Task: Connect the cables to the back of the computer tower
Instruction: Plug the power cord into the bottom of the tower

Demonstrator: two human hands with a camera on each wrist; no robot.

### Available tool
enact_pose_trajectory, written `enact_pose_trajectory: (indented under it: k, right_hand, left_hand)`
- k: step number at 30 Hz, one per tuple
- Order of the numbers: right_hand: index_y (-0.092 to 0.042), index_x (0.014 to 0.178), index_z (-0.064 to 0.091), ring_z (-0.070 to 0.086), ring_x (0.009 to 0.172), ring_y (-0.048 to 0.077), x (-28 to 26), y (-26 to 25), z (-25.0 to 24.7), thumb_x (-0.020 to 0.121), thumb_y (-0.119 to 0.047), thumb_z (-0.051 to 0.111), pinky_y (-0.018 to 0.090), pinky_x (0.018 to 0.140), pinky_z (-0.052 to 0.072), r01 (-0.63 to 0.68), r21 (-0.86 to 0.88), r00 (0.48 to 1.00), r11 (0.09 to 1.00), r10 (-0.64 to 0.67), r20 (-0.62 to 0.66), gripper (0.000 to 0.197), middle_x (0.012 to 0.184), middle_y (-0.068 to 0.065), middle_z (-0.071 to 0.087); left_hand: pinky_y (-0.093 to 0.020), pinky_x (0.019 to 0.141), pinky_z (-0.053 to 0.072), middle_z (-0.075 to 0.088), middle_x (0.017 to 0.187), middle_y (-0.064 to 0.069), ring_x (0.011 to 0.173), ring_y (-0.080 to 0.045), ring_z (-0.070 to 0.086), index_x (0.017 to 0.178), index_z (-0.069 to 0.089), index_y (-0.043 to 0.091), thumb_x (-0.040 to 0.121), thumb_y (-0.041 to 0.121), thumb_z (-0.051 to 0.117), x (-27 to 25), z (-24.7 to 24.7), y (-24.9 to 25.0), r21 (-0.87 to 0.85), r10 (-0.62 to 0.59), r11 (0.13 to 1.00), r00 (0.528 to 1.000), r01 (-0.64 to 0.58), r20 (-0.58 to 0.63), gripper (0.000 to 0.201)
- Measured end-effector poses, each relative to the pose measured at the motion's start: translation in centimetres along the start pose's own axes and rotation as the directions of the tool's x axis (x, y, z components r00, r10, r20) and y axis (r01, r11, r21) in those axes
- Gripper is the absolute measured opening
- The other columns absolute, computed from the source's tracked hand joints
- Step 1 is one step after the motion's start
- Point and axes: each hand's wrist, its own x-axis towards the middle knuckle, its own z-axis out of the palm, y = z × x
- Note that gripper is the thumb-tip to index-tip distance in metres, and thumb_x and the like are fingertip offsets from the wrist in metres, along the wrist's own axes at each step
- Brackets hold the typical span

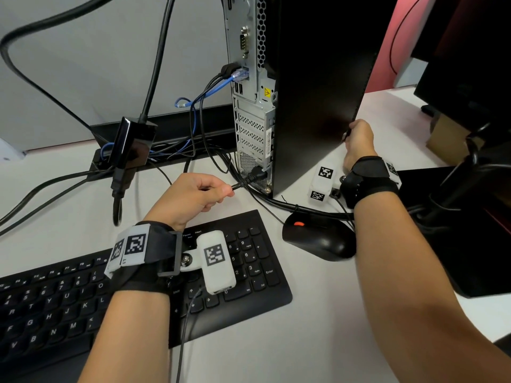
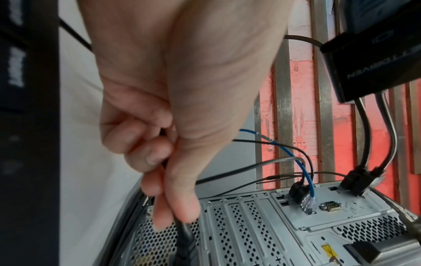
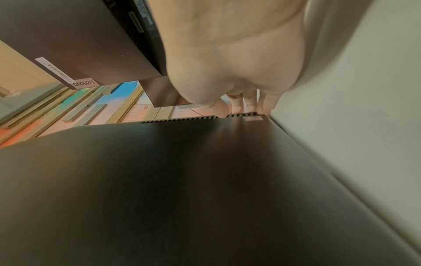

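The black computer tower [image 1: 318, 92] stands upright on the desk, its silver back panel [image 1: 253, 128] facing left. My left hand [image 1: 225, 190] pinches a black power cable [image 1: 243, 183] just behind its plug [image 1: 257, 174], which sits at the socket low on the back panel. The left wrist view shows thumb and fingers of the left hand [image 2: 173, 207] closed on the cable [image 2: 185, 239]. A blue network cable [image 1: 240, 74] and a black plug [image 1: 229, 69] are seated higher up. My right hand [image 1: 352, 132] grips the tower's lower front edge; its fingers [image 3: 239, 106] wrap that edge.
A black keyboard [image 1: 69, 308] lies under my left forearm and a black mouse [image 1: 318, 239] sits between my arms. A black adapter box [image 1: 132, 142] hangs from cables at the left. Loose cables cross the desk behind. A monitor stand [image 1: 470, 167] is at the right.
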Motion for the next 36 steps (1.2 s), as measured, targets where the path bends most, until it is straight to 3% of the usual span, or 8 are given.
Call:
enact_pose_trajectory:
  k: [9,14,19,23,26,30,33,36]
  right_hand:
    - [-0.019,0.070,0.053,0.046,0.072,0.020,1.2,1.1,-0.3,0.071,-0.026,0.046,0.034,0.073,0.037,0.032,-0.054,0.999,0.998,-0.030,0.038,0.010,0.071,0.001,0.050]
    - [-0.018,0.083,0.060,0.049,0.081,0.022,0.3,1.0,-0.5,0.071,-0.035,0.049,0.033,0.074,0.042,0.049,0.051,0.995,0.997,-0.053,0.079,0.023,0.086,0.005,0.054]
    - [-0.018,0.082,0.057,0.054,0.080,0.017,-3.0,-0.1,-0.2,0.093,-0.025,0.041,0.026,0.070,0.045,0.026,0.226,0.994,0.974,-0.050,0.102,0.021,0.081,0.000,0.058]
    - [-0.019,0.077,0.055,0.052,0.072,0.013,-2.8,0.0,-0.2,0.095,-0.022,0.038,0.023,0.063,0.044,0.027,0.240,0.993,0.970,-0.054,0.106,0.024,0.077,-0.002,0.056]
    - [-0.019,0.078,0.054,0.049,0.071,0.013,-2.5,0.1,-0.1,0.093,-0.022,0.039,0.024,0.062,0.042,0.029,0.231,0.993,0.973,-0.055,0.107,0.022,0.076,-0.002,0.054]
    - [-0.020,0.079,0.056,0.052,0.075,0.015,-2.5,0.2,0.0,0.095,-0.025,0.038,0.026,0.065,0.044,0.030,0.229,0.989,0.973,-0.062,0.135,0.024,0.078,-0.002,0.056]
    - [-0.021,0.079,0.055,0.050,0.076,0.015,-2.4,0.3,-0.1,0.094,-0.027,0.039,0.026,0.065,0.043,0.024,0.213,0.987,0.977,-0.057,0.150,0.023,0.077,-0.002,0.054]
    - [-0.021,0.080,0.056,0.049,0.074,0.015,-2.1,0.3,-0.2,0.093,-0.025,0.037,0.026,0.063,0.042,0.024,0.220,0.985,0.975,-0.062,0.164,0.023,0.077,-0.002,0.053]
  left_hand:
    - [-0.013,0.048,0.038,0.060,0.073,0.001,0.052,-0.005,0.049,0.084,0.070,0.014,0.089,0.021,0.062,-0.2,0.5,0.5,-0.124,-0.096,0.987,0.994,0.101,0.045,0.012]
    - [-0.019,0.055,0.038,0.066,0.094,0.003,0.061,-0.011,0.055,0.083,0.068,0.018,0.096,0.024,0.052,-0.1,0.3,0.5,-0.179,-0.154,0.975,0.980,0.130,-0.124,0.022]
    - [-0.019,0.052,0.043,0.062,0.100,-0.002,0.053,-0.010,0.063,0.085,0.062,0.017,0.092,0.013,0.060,0.5,-0.1,0.0,-0.240,-0.209,0.962,0.919,0.132,-0.333,0.008]
    - [-0.029,0.085,0.052,0.048,0.131,-0.007,0.106,-0.021,0.059,0.115,0.058,0.017,0.085,0.009,0.067,1.0,-0.2,-0.3,-0.254,-0.259,0.954,0.866,0.160,-0.428,0.032]
    - [-0.036,0.103,0.046,0.040,0.139,-0.008,0.113,-0.023,0.055,0.130,0.048,0.018,0.085,0.010,0.066,1.0,-0.5,-0.4,-0.274,-0.316,0.940,0.825,0.204,-0.469,0.049]
    - [-0.024,0.078,0.057,0.047,0.133,-0.022,0.092,-0.022,0.066,0.140,0.033,0.002,0.092,-0.006,0.052,0.6,-0.3,0.2,-0.457,-0.375,0.868,0.859,0.193,-0.349,0.052]
    - [-0.017,0.049,0.057,0.057,0.117,-0.024,0.073,-0.020,0.066,0.121,0.044,-0.007,0.097,-0.003,0.045,0.1,0.0,0.7,-0.537,-0.416,0.814,0.866,0.220,-0.276,0.024]
    - [-0.015,0.039,0.052,0.065,0.093,-0.017,0.052,-0.017,0.070,0.106,0.051,-0.003,0.097,0.006,0.048,-0.2,-0.2,0.8,-0.531,-0.476,0.788,0.855,0.312,-0.204,0.013]
